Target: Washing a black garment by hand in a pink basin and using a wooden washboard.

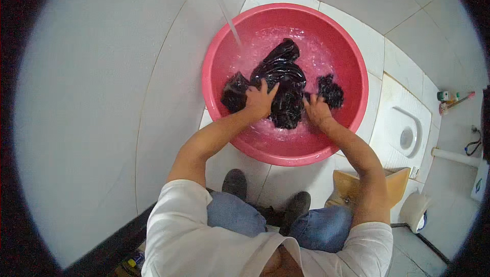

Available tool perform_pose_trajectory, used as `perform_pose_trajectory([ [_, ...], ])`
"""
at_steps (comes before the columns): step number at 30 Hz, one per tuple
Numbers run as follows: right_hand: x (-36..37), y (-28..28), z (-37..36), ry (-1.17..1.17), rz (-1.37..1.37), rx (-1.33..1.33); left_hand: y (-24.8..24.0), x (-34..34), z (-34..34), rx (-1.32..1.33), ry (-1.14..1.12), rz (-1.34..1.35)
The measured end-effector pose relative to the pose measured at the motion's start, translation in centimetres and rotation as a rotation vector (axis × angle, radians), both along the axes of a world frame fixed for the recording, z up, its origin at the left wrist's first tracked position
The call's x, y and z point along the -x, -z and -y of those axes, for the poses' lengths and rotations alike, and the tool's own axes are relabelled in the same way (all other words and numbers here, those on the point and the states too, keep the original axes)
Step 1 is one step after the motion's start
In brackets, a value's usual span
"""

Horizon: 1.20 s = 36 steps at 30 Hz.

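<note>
A big pink plastic basin (219,52) stands on the tiled floor, holding soapy water. A wet black garment (283,75) lies bunched in it. My left hand (260,99) presses on the garment's left part with fingers spread. My right hand (317,111) grips the cloth on its right side, fingers curled into the fabric. A thin stream of water (232,29) falls into the basin at its upper left.
White tiled wall on the left and white floor tiles around the basin. A squat toilet pan (403,129) lies to the right, with a small wooden stool (395,185) and a white container (414,209) near it. My dark shoes (236,182) rest just below the basin.
</note>
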State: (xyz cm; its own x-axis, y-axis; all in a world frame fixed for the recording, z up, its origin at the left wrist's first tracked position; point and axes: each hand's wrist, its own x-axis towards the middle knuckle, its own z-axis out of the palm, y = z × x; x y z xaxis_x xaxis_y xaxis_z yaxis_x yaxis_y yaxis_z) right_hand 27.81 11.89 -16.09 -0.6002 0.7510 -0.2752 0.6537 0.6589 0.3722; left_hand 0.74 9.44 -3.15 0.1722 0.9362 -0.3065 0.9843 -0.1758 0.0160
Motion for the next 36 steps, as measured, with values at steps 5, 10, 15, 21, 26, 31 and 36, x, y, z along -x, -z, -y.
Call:
perform_pose_trajectory([
  [5, -0.1, -8.9, -2.1, 0.611, -0.344, 0.305, -0.6, 1.6, 0.8, 0.1, -0.079, 0.192],
  [10, 4.3, -8.5, -1.3, 0.696, -0.721, 0.417, 4.2, 0.7, -0.6, 0.123, -0.602, 0.742],
  [15, 8.0, -16.7, 2.3, 0.353, -1.56, 0.566, -5.1, -1.0, 0.8, 0.745, -0.953, 2.026],
  [21, 11.9, -27.0, 7.7, -0.056, -1.329, 0.443, -1.1, 0.7, 0.0, 1.128, -0.671, 2.237],
  [26, 12.6, -23.6, 6.5, -0.289, -1.201, 0.137, -0.4, -1.0, -0.2, 0.891, -0.596, 1.989],
  [31, 9.7, -22.4, 4.0, -0.239, -1.054, 0.052, 1.3, -3.1, -0.2, 0.386, -0.401, 1.604],
  [36, 3.6, -19.9, 0.3, 0.326, -0.872, 0.076, 4.0, -4.8, 2.7, 0.647, -0.889, 1.84],
])
